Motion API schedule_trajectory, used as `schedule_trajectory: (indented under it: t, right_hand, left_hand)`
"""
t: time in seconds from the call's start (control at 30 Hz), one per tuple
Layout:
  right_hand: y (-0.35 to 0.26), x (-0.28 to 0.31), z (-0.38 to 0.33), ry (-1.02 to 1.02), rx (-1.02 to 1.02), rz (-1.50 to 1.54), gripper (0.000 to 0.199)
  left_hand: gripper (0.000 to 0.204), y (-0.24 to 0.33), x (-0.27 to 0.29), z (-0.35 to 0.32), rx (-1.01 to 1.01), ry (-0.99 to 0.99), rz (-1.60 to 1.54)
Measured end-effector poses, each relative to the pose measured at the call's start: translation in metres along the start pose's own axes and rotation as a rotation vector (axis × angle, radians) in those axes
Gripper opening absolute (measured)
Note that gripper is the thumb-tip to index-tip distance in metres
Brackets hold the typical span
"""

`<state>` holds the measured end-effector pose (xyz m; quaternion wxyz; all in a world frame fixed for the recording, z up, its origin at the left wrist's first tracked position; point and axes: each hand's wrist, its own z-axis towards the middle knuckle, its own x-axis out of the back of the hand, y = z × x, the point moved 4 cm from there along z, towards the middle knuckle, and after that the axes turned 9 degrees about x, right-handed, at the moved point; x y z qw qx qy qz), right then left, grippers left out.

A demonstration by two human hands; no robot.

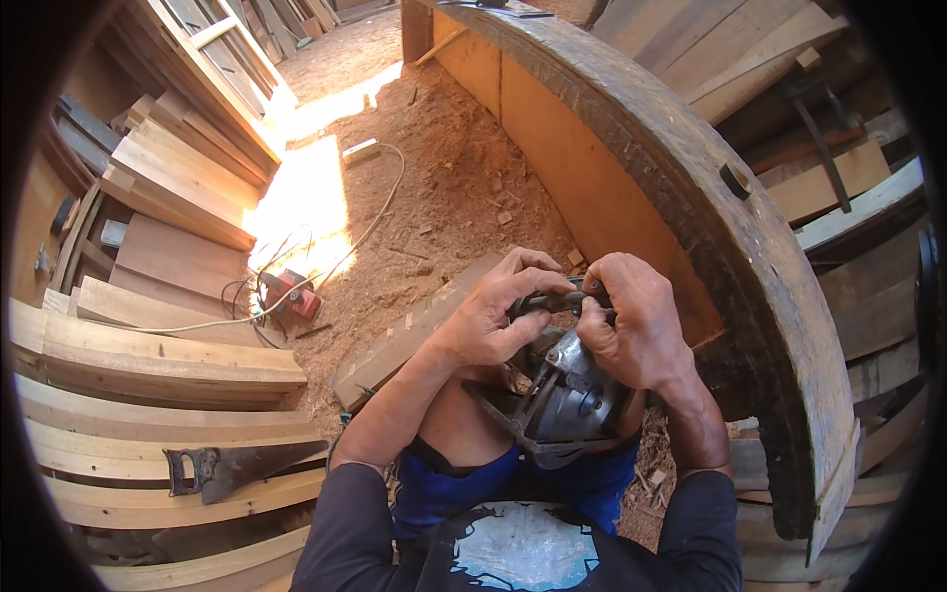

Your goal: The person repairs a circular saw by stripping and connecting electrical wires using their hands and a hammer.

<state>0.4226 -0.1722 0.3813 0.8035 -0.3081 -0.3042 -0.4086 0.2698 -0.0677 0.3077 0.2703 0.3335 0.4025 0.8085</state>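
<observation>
A circular saw [577, 400] with a grey metal housing and flat base plate rests in my lap between my thighs. My left hand [498, 314] is closed around the saw's dark handle, thumb and fingers pinching it from the left side. From the right, my right hand [636, 318] is closed with its fingertips pressed to a small dark part at the handle. What exactly sits under those fingertips is hidden. The two hands nearly meet above the housing.
A heavy wooden workbench [755, 242] curves along my right. Stacked planks [158, 355] fill the left, with a handsaw [237, 469] on them. A red power tool [293, 294] lies on the sawdust-covered floor [434, 187], beside a pale cord [380, 222]. A board [414, 331] lies ahead of my knees.
</observation>
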Motion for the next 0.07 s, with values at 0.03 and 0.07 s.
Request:
schedule_trajectory:
  t: [0.03, 0.07]
  right_hand:
    - [0.0023, -0.0004, -0.0011, -0.011, -0.033, 0.038, 0.018]
    - [0.0053, -0.0008, -0.0030, -0.022, -0.069, 0.077, 0.019]
  left_hand:
    - [0.041, -0.0021, 0.0000, -0.0012, -0.048, 0.026, 0.028]
    - [0.041, -0.0027, -0.0004, -0.0015, -0.047, 0.026, 0.027]
